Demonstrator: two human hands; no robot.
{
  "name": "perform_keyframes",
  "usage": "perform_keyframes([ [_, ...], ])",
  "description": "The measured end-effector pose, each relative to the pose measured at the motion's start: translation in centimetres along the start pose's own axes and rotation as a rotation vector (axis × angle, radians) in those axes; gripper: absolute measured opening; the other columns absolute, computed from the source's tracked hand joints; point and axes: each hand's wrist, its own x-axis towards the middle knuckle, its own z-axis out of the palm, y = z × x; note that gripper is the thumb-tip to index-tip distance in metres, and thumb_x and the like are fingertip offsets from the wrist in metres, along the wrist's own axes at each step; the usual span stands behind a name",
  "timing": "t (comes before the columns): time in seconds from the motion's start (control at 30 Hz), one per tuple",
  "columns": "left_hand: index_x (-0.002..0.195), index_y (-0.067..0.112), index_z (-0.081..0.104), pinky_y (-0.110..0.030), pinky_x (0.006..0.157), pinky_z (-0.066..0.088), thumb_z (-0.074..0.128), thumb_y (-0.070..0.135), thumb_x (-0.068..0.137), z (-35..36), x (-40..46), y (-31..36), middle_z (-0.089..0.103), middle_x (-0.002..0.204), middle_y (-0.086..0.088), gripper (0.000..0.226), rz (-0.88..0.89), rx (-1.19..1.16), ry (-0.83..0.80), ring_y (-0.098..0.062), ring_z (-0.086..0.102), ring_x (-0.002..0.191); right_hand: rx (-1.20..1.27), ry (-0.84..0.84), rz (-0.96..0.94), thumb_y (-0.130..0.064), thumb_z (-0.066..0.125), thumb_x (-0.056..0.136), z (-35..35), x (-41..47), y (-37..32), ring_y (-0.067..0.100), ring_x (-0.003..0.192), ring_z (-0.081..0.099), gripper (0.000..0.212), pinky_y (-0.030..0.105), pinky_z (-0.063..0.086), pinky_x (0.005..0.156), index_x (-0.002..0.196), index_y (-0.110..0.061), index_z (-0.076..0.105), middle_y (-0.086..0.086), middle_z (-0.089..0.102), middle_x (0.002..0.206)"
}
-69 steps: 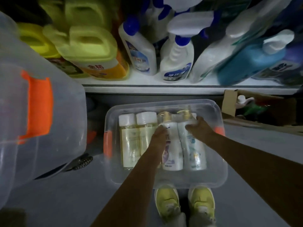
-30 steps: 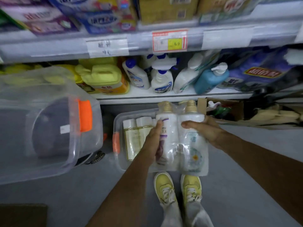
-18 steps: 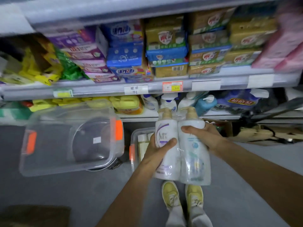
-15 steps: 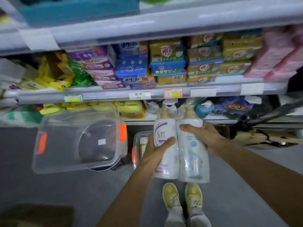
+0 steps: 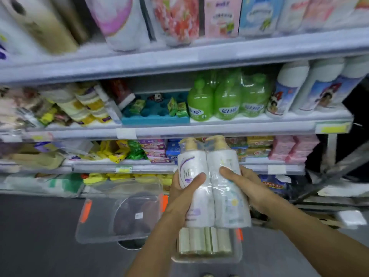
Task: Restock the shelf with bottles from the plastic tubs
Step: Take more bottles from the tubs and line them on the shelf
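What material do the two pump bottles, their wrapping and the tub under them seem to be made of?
Pump bottles: seemingly opaque white plastic, smooth, with beige pumps.
Wrapping: thin clear film, likely shrink-wrap; it wrinkles and glints.
Tub: clear rigid-looking plastic; the bottles inside show through its wall.

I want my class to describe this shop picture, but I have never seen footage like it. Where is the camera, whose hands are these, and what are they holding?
The camera sits on a person's head, looking forward and down, so the arms are the wearer's own. The left hand and right hand together grip a wrapped twin pack of pump bottles, held up before the shop shelves. Below, on the floor, a clear tub holds more bottles. A second clear tub with orange clips lies left of it. Green bottles stand on a shelf above.
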Motion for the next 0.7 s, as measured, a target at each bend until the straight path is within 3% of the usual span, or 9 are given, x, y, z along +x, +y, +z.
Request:
perform_keyframes([
  [0.07, 0.116, 0.033, 0.061, -0.04, 0.079, 0.061, 0.084, 0.032, 0.075, 0.2, -1.4, 2.9, 0.077, 0.101, 0.002, 0.047, 0.04, 0.0, -0.036, -0.02, 0.074, 0.09, -0.038, 0.005, -0.075, -0.043, 0.08, 0.062, 0.6, -1.6, -2.6, 0.03, 0.088, 0.073, 0.063, 0.043, 0.058, 0.076, 0.114, -0.01, 0.066, 0.011, 0.075, 0.098],
  [0.13, 0.12, 0.034, 0.059, -0.045, 0.086, 0.059, 0.085, 0.035, 0.072, 0.4, -2.5, 5.5, 0.076, 0.105, 0.001, 0.054, 0.077, 0.003, -0.072, -0.021, 0.074, 0.094, -0.041, 0.022, -0.131, -0.042, 0.08, 0.061, 1.3, -3.2, -5.1, 0.03, 0.086, 0.073, 0.062, 0.043, 0.058, 0.077, 0.111, -0.008, 0.066, 0.011, 0.076, 0.096],
  [0.27, 0.118, 0.034, 0.059, -0.039, 0.087, 0.059, 0.085, 0.031, 0.073, 1.0, -4.0, 9.8, 0.075, 0.107, 0.003, 0.052, 0.187, 0.002, -0.092, -0.016, 0.073, 0.095, -0.056, 0.029, -0.241, -0.038, 0.078, 0.067, 2.0, -5.7, -9.1, 0.029, 0.086, 0.073, 0.054, 0.041, 0.059, 0.075, 0.109, -0.007, 0.067, 0.011, 0.076, 0.095],
  [0.33, 0.117, 0.034, 0.059, -0.04, 0.089, 0.058, 0.085, 0.031, 0.073, 1.7, -5.0, 11.8, 0.075, 0.108, 0.004, 0.051, 0.237, 0.015, -0.102, -0.016, 0.073, 0.096, -0.073, 0.032, -0.296, -0.031, 0.079, 0.072, 2.2, -7.0, -11.0, 0.025, 0.082, 0.074, 0.045, 0.034, 0.06, 0.067, 0.108, -0.008, 0.066, 0.008, 0.076, 0.091],
  [0.4, 0.118, 0.033, 0.058, -0.041, 0.087, 0.059, 0.086, 0.032, 0.071, 2.5, -6.0, 13.8, 0.075, 0.107, 0.003, 0.054, 0.278, 0.019, -0.116, -0.018, 0.073, 0.095, -0.067, 0.048, -0.354, -0.023, 0.079, 0.073, 2.1, -8.3, -13.0, 0.02, 0.074, 0.074, 0.035, 0.028, 0.057, 0.058, 0.103, -0.009, 0.066, 0.004, 0.077, 0.084],
  [0.53, 0.119, 0.038, 0.054, -0.045, 0.086, 0.059, 0.085, 0.036, 0.07, 4.7, -7.8, 16.7, 0.073, 0.109, 0.003, 0.058, 0.332, 0.012, -0.158, -0.019, 0.072, 0.095, -0.069, 0.082, -0.428, -0.025, 0.081, 0.072, 1.3, -10.5, -16.2, 0.022, 0.071, 0.074, 0.035, 0.031, 0.057, 0.058, 0.099, -0.01, 0.066, 0.005, 0.077, 0.082],
  [0.63, 0.117, 0.037, 0.054, -0.038, 0.079, 0.06, 0.085, 0.04, 0.065, 6.6, -9.1, 18.1, 0.071, 0.109, 0.003, 0.061, 0.383, -0.003, -0.177, -0.017, 0.072, 0.094, -0.076, 0.107, -0.478, -0.025, 0.08, 0.076, 0.0, -11.9, -18.3, 0.018, 0.066, 0.073, 0.029, 0.025, 0.054, 0.051, 0.099, -0.012, 0.066, 0.002, 0.076, 0.077],
  [0.7, 0.115, 0.034, 0.054, -0.037, 0.08, 0.06, 0.087, 0.043, 0.058, 8.0, -9.8, 19.1, 0.071, 0.111, 0.001, 0.066, 0.427, -0.005, -0.173, -0.017, 0.073, 0.094, -0.102, 0.123, -0.504, -0.028, 0.081, 0.075, -1.1, -12.6, -19.8, 0.019, 0.067, 0.074, 0.032, 0.028, 0.057, 0.056, 0.099, -0.013, 0.067, 0.001, 0.076, 0.077],
])
